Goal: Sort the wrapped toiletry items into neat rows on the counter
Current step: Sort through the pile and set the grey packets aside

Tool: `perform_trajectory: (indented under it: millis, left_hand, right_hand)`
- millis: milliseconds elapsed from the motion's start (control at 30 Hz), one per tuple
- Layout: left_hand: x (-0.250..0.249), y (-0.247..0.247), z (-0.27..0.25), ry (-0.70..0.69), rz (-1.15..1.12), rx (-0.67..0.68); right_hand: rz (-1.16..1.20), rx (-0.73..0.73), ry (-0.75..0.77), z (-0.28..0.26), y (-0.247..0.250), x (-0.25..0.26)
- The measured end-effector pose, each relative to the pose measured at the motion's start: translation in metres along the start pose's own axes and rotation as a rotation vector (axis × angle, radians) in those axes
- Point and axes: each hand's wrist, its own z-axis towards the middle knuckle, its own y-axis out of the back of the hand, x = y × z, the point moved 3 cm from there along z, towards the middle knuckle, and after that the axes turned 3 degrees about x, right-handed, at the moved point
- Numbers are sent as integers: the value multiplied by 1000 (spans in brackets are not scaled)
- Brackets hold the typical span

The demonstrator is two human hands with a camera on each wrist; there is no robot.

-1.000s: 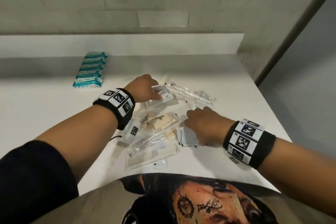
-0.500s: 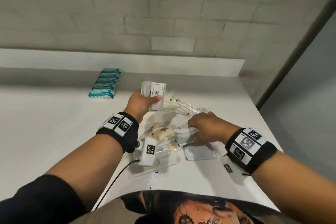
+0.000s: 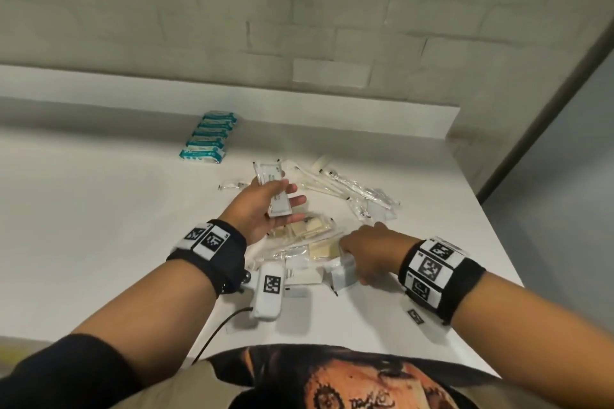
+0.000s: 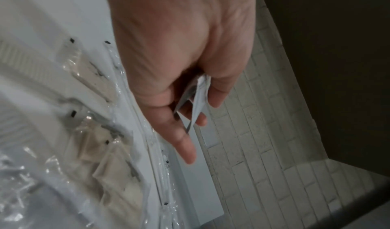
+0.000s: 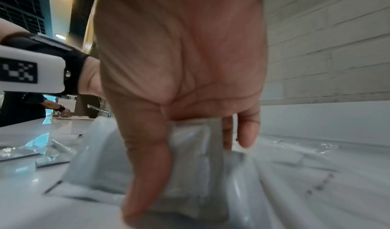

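My left hand (image 3: 282, 206) is raised palm-up over the pile and holds a small stack of flat white sachets (image 3: 272, 189) between thumb and fingers; the left wrist view shows the sachets' edge (image 4: 196, 102) in that pinch. My right hand (image 3: 362, 252) is down at the pile's near right side, its thumb and fingers closed round more white sachets (image 3: 342, 272), seen close in the right wrist view (image 5: 190, 157). Between the hands lies a heap of clear-wrapped beige items (image 3: 309, 236). Several teal wrapped bars (image 3: 209, 138) form a neat row at the back left.
Clear-wrapped toothbrushes (image 3: 349, 189) lie at the pile's far right, a wrapped comb (image 3: 299, 276) near me, one small clear packet (image 3: 232, 184) to the left. The white counter (image 3: 99, 226) ends at a low back ledge (image 3: 332, 116) and brick wall. Another person (image 5: 61, 110) works far left.
My left hand lifted the white sachets out of the pile and turned them palm-up. My right hand shifted over the pile and now grips sachets at its near side.
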Motion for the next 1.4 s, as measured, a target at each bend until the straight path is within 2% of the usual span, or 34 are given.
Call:
perform_trajectory:
  millis: [100,133,233,300,367,433,500,600,667,733,800,900,1000,1067,1133,1200,1267,1333,1400]
  left_hand:
    - [-1,5,-3,-24,-4,21]
    - [-3,5,-3,-36,11,29]
    - [-6,-4,-5,-49,87,100]
    - [-10,-18,-7,-53,96,175]
    - [-17,-31,-10,-60,75,225]
    - [-26,-39,-14,-93,75,286]
    - [-37,-37,-17,-137,100,320]
    - [-44,-26,-18,-136,91,290]
    - [-46,-17,-19,-109,61,246]
    - [-48,-10,-19,-77,29,229]
    - [-51,-7,-21,-56,-15,275]
    - [-59,-8,-24,-32,-81,356]
    - [-64,-4,-21,-44,-125,351]
    - [-64,4,-18,-37,-136,328]
    - [-62,11,-15,-59,-103,323]
    - [-60,17,-11,-99,-28,312]
    - [-61,21,-9,-144,87,286]
    - [-63,25,-9,-185,191,256]
    - [-64,28,-9,-197,251,251]
  right_hand:
    - [235,-36,-5,-6,23,-15]
    - [368,-104,16,-10,40,-20]
    - [992,-406,133,-19,83,-22]
    - [1330,-528,189,-13,98,-10]
    - [1418,-615,150,0,102,5]
    - [1388,-684,96,8,102,15]
    - [1377,-739,114,10,102,20]
    - [1548,-743,211,10,105,25]
    - [1652,-830,242,8,112,24]
    - [1622,-976,268,5,121,22]
    - [1507,-1036,339,1,127,26]
    - [1062,-1098,381,6,123,35]
    - [602,-1121,313,11,120,38]
    - [457,-1122,270,9,119,38]
    - [352,-1063,246,8,118,42]
    - [348,-930,220,9,115,47]
    - [519,-839,194,3,118,46]
    - [644,-879,185,-5,125,43]
    - [605,-897,147,-13,133,50]
